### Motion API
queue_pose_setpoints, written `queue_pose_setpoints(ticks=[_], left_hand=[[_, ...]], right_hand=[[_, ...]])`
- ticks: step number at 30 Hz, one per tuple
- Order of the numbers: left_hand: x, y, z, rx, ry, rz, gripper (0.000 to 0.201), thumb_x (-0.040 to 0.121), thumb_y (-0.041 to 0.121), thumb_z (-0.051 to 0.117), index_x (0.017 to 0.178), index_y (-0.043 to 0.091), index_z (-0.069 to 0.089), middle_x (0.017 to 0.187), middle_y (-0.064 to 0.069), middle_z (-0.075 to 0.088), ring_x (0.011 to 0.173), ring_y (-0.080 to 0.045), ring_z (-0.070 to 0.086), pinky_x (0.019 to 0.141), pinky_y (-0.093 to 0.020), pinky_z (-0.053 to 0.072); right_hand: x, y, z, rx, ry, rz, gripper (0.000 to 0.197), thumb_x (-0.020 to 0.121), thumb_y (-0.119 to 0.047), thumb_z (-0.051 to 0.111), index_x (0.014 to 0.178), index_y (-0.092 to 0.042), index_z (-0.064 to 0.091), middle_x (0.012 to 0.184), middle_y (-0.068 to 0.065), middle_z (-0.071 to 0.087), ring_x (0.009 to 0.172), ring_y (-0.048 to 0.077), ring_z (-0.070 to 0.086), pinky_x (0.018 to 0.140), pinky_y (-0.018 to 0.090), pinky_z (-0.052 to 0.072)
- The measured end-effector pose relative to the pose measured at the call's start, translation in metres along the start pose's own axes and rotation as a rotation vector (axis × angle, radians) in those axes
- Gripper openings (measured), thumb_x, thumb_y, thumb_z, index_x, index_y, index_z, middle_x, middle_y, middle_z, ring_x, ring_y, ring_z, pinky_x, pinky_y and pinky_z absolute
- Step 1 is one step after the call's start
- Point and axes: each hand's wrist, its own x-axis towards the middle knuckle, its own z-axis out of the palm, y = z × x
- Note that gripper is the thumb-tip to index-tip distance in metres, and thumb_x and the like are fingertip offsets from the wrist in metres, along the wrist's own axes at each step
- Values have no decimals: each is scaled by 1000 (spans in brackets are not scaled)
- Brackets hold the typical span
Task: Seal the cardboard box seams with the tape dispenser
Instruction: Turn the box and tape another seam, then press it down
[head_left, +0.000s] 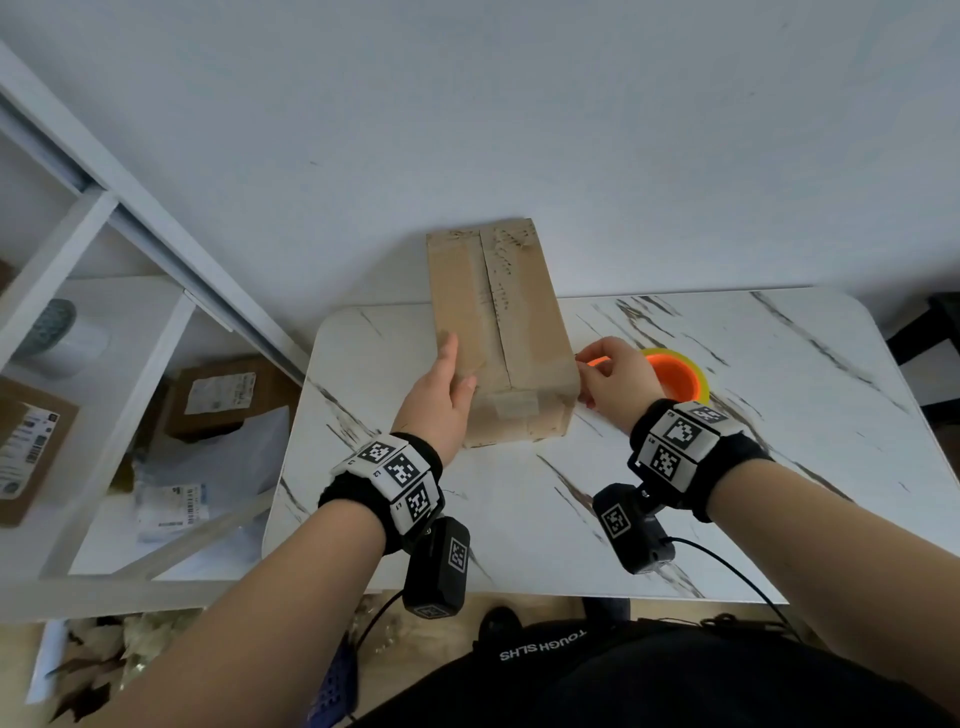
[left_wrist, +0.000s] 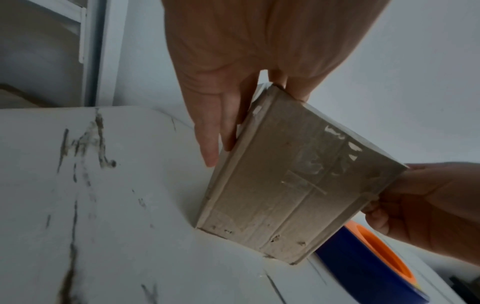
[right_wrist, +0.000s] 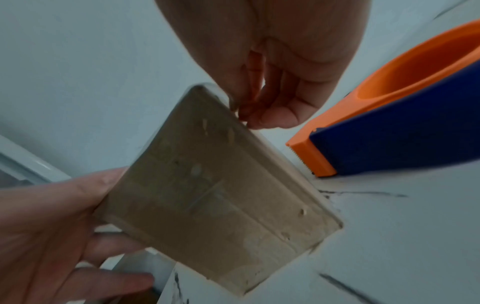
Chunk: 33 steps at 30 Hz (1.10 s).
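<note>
A long, worn cardboard box (head_left: 498, 338) lies lengthwise on the marble table (head_left: 727, 493), and its far end reaches past the table's back edge. Old clear tape covers its top seam and near end (left_wrist: 298, 185). My left hand (head_left: 452, 369) lies against the box's near left edge, thumb on top and straight fingers (left_wrist: 207, 144) down the side. My right hand (head_left: 589, 387) grips the near right edge with curled fingers (right_wrist: 272, 117). The orange and blue tape dispenser (head_left: 675, 379) sits on the table just right of that hand, toothed blade (right_wrist: 309, 160) towards the box.
A white shelf unit (head_left: 104, 312) with several parcels (head_left: 218, 400) stands left of the table. A dark piece of furniture (head_left: 935, 353) is at the far right. A white wall rises behind the table. Camera cables hang by the front edge.
</note>
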Motion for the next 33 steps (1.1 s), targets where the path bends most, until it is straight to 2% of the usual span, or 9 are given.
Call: queue_pose_setpoints(ticks=[3, 7, 12, 16, 18, 22, 24, 27, 33], left_hand=[[0, 2, -2, 33, -10, -8, 56, 99, 28, 34, 149, 27, 8, 143, -9, 43, 130, -23, 42, 103, -26, 31], [0, 3, -1, 58, -11, -16, 56, 99, 29, 34, 149, 27, 8, 139, -12, 47, 127, -25, 45, 98, -24, 32], [-1, 5, -3, 75, -11, -15, 56, 99, 29, 34, 149, 27, 8, 140, -12, 46, 127, -25, 45, 102, -28, 33], [0, 5, -3, 89, -16, -27, 56, 100, 31, 33, 149, 28, 7, 142, -11, 45, 128, -25, 45, 102, -28, 34], [0, 5, -3, 97, -29, -32, 56, 100, 32, 32, 149, 29, 5, 144, -10, 43, 129, -24, 44, 103, -28, 33], [1, 1, -3, 38, -46, -19, 57, 100, 31, 33, 149, 28, 5, 151, -6, 32, 136, -20, 36, 106, -24, 27], [1, -7, -5, -103, 0, -27, 55, 99, 30, 35, 149, 24, 12, 153, -3, 29, 137, -19, 34, 112, -25, 22], [-1, -20, -10, -237, 127, -90, 44, 98, 19, 38, 142, 15, 34, 137, -8, 50, 121, -22, 52, 108, -42, 39], [-7, -22, -12, -184, 75, -45, 42, 84, -3, 58, 124, 12, 59, 111, -6, 69, 99, -13, 64, 94, -22, 44]], right_hand=[[0, 0, 5, -42, 31, 7, 13, 91, -14, 51, 80, -21, 49, 81, 11, 63, 65, 24, 58, 73, 41, 54], [-1, 5, -2, -266, -27, 11, 15, 89, -21, 55, 100, -11, 56, 91, 10, 62, 77, 25, 56, 67, 31, 44], [-11, 2, -7, -272, 47, -20, 35, 86, 2, 42, 111, -7, 65, 109, 14, 68, 102, 31, 60, 82, 31, 45], [-20, -3, 3, -284, 44, -221, 37, 82, 5, 39, 96, -8, 70, 91, 14, 69, 87, 32, 58, 73, 32, 43], [-20, 1, 7, -359, -27, -184, 28, 84, 4, 38, 84, -3, 65, 80, 14, 62, 78, 31, 52, 65, 31, 35], [-10, 6, -1, -425, -154, -112, 33, 85, 5, 38, 93, -2, 69, 88, 14, 66, 87, 30, 57, 73, 28, 39], [-6, 3, -9, -395, -148, -133, 34, 87, 4, 39, 99, -5, 69, 91, 10, 67, 89, 28, 58, 79, 30, 45], [-4, -1, -21, -376, -121, -180, 32, 91, -6, 47, 113, -12, 69, 110, 4, 70, 105, 20, 62, 94, 26, 45], [-8, -6, -26, -372, -224, -240, 25, 85, -8, 59, 105, -13, 73, 101, 4, 74, 98, 17, 67, 96, 30, 49]])
